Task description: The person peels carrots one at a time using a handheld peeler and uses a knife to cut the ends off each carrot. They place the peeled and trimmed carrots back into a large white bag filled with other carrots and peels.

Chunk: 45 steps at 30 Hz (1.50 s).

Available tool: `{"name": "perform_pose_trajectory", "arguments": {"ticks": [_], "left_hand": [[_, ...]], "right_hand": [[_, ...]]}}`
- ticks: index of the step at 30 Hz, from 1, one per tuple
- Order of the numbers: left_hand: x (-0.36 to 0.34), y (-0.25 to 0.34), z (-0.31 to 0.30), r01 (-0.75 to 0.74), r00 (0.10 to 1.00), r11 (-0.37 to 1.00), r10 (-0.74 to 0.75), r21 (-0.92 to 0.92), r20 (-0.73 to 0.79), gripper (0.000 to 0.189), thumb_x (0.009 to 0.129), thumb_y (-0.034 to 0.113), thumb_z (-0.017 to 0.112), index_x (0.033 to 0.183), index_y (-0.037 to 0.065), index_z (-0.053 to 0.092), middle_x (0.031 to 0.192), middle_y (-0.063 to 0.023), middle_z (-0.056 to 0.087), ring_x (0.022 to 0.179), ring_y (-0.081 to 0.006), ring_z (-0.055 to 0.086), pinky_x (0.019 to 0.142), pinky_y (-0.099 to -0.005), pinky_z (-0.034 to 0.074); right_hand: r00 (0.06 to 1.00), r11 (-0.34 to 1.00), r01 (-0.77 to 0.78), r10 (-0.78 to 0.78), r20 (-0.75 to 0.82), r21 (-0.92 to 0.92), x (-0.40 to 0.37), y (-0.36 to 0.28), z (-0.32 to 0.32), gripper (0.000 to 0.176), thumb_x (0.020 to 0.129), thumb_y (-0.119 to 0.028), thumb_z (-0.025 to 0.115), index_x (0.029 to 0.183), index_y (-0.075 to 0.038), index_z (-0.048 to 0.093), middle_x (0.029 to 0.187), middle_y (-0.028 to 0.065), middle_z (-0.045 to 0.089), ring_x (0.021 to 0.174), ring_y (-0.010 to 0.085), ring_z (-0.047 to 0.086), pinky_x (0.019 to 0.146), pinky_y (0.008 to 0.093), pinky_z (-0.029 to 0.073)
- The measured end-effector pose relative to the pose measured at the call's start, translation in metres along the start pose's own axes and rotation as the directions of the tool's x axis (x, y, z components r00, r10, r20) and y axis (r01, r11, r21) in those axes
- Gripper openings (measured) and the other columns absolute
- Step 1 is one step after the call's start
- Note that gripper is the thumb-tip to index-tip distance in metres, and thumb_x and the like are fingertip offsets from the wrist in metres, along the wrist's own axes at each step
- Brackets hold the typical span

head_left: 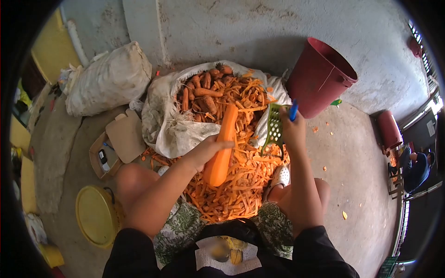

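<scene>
Left hand (204, 152): closed around the middle of a large, peeled-looking orange carrot (227, 127). The carrot is held aslant above the heap of orange peelings (232, 199), its upper end reaching over the near edge of the open white sack (172, 136) and its thick lower end pointing back towards the wearer.

Right hand (293, 132): gripping a green perforated tool (274, 129), with a blue handle-like piece (293, 111) projecting above the fist. The tool is to the right of the carrot and apart from it. Whether the blue piece belongs to the tool cannot be determined.

The open sack lies near the wall (250, 32), with rough, whole carrots (207, 92) towards the left of its mouth and peelings towards the right. The heap lies on the floor (345, 185) between the wearer's legs, beside a white perforated shoe (281, 177).

Right of the sack, a dark red bin (313, 83) leans. Left of it are a full, pale sack (111, 78), an open cardboard box (99, 162) containing small items, and a yellow lidded bucket (96, 215). Another person (416, 171) is visible at far right, well apart.
</scene>
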State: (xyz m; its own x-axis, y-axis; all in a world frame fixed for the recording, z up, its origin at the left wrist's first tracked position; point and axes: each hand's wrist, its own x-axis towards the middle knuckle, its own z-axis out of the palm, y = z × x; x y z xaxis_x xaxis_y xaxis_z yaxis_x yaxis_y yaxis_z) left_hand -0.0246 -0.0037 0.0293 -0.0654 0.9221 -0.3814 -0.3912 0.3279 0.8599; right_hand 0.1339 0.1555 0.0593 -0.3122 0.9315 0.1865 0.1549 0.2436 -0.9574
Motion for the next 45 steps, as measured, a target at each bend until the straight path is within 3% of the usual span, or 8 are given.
{"name": "perform_pose_trajectory", "arguments": {"ticks": [3, 7, 13, 15, 17, 21, 40, 45], "left_hand": [[0.002, -0.008, -0.004, 0.101, 0.993, 0.933, -0.072, -0.345, 0.095, 0.036, 0.083, 0.036, 0.051, 0.096, 0.003, 0.047, 0.077, -0.0074, 0.053, 0.062, -0.0186, 0.057, 0.055, -0.0322, 0.051], [-0.003, -0.014, 0.005, 0.010, 0.999, 0.915, -0.028, -0.404, -0.038, 0.041, 0.084, 0.044, 0.046, 0.097, 0.004, 0.048, 0.077, -0.0056, 0.054, 0.060, -0.0182, 0.057, 0.053, -0.0331, 0.051], [-0.004, -0.014, 0.007, -0.043, 0.999, 0.883, 0.053, -0.467, 0.009, 0.039, 0.087, 0.042, 0.043, 0.100, 0.006, 0.049, 0.078, -0.0058, 0.054, 0.061, -0.0163, 0.057, 0.055, -0.0311, 0.051], [-0.003, -0.009, 0.005, -0.131, 0.982, 0.981, 0.107, -0.146, -0.157, 0.037, 0.086, 0.037, 0.047, 0.104, 0.005, 0.048, 0.078, -0.0055, 0.054, 0.061, -0.0153, 0.057, 0.057, -0.0294, 0.050], [0.000, -0.013, -0.002, -0.221, 0.958, 0.971, 0.234, 0.095, -0.163, 0.039, 0.085, 0.036, 0.051, 0.106, 0.004, 0.048, 0.080, -0.0048, 0.055, 0.064, -0.0147, 0.056, 0.057, -0.0292, 0.048], [-0.001, -0.014, -0.006, -0.260, 0.890, 0.751, 0.431, 0.608, -0.152, 0.037, 0.080, 0.028, 0.060, 0.105, 0.001, 0.051, 0.078, -0.0066, 0.057, 0.066, -0.0132, 0.055, 0.059, -0.0284, 0.044], [-0.019, -0.005, -0.012, -0.209, 0.937, 0.803, 0.327, 0.558, -0.121, 0.022, 0.072, 0.019, 0.063, 0.082, -0.001, 0.059, 0.066, -0.0060, 0.059, 0.062, -0.0141, 0.058, 0.057, -0.0296, 0.045], [-0.040, 0.005, 0.010, -0.549, 0.751, 0.334, 0.599, 0.766, 0.278, 0.021, 0.068, 0.019, 0.065, 0.081, 0.004, 0.059, 0.065, -0.0043, 0.059, 0.062, -0.0129, 0.057, 0.056, -0.0283, 0.044]], "right_hand": [[0.982, 0.987, 0.060, -0.031, 0.184, -0.151, -0.020, -0.010, 0.002, 0.021, 0.085, -0.024, 0.054, 0.078, -0.004, 0.053, 0.059, -0.0053, 0.043, 0.052, 0.0037, 0.035, 0.047, 0.0216, 0.029], [0.985, 0.987, -0.079, 0.055, 0.166, 0.141, -0.046, -0.016, 0.021, 0.023, 0.086, -0.026, 0.053, 0.080, -0.004, 0.053, 0.062, -0.0061, 0.042, 0.056, 0.0037, 0.036, 0.050, 0.0210, 0.029], [0.971, 0.998, 0.038, -0.026, 0.237, -0.046, -0.041, -0.015, 0.026, 0.022, 0.086, -0.021, 0.050, 0.078, -0.001, 0.048, 0.054, 0.0013, 0.043, 0.049, 0.0104, 0.041, 0.047, 0.0270, 0.034], [0.943, 0.989, -0.002, 0.050, 0.330, -0.145, -0.034, -0.016, 0.016, 0.021, 0.085, -0.021, 0.051, 0.079, -0.001, 0.050, 0.054, 0.0048, 0.047, 0.048, 0.0146, 0.045, 0.049, 0.0296, 0.036], [0.833, 0.779, 0.411, -0.111, 0.542, -0.473, -0.030, -0.017, 0.009, 0.019, 0.083, -0.020, 0.052, 0.081, -0.001, 0.052, 0.060, 0.0142, 0.054, 0.054, 0.0279, 0.053, 0.054, 0.0369, 0.040], [0.804, 0.799, 0.378, -0.032, 0.594, -0.468, -0.031, -0.019, 0.009, 0.015, 0.081, -0.018, 0.054, 0.085, -0.003, 0.054, 0.061, 0.0144, 0.052, 0.056, 0.0275, 0.052, 0.055, 0.0367, 0.039], [0.774, 0.776, 0.439, -0.070, 0.629, -0.453, -0.029, 0.004, 0.053, 0.017, 0.073, -0.012, 0.053, 0.086, -0.004, 0.056, 0.070, 0.0198, 0.058, 0.069, 0.0366, 0.056, 0.062, 0.0436, 0.043], [0.887, 0.678, 0.236, 0.142, 0.439, -0.696, 0.016, 0.083, 0.061, 0.021, 0.078, -0.019, 0.054, 0.081, 0.000, 0.059, 0.067, 0.0173, 0.058, 0.059, 0.0306, 0.055, 0.056, 0.0364, 0.043]]}}
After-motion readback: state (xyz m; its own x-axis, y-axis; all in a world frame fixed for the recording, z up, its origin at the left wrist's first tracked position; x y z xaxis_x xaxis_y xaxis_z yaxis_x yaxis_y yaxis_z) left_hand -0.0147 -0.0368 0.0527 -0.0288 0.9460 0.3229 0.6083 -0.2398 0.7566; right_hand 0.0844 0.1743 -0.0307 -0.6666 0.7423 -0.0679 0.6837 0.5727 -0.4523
